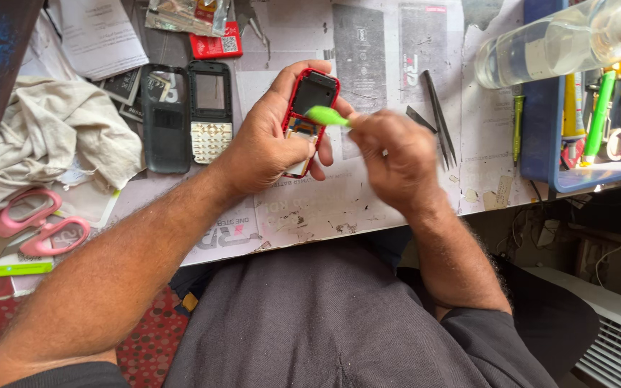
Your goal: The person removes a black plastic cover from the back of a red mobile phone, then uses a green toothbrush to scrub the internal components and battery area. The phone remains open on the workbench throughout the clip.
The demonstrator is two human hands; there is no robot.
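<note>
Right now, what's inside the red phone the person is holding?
The red phone in the left hand is open: a dark empty window at the top, orange and pale parts lower down. The thumb and green tool in the right hand cover the rest.

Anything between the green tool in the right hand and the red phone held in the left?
Nothing visible. The green tool in the right hand already lies across the red phone, which the left hand grips.

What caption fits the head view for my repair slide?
Left hand holds a red phone frame while right hand brings a green plastic tool to it above a paper-covered bench.
</note>
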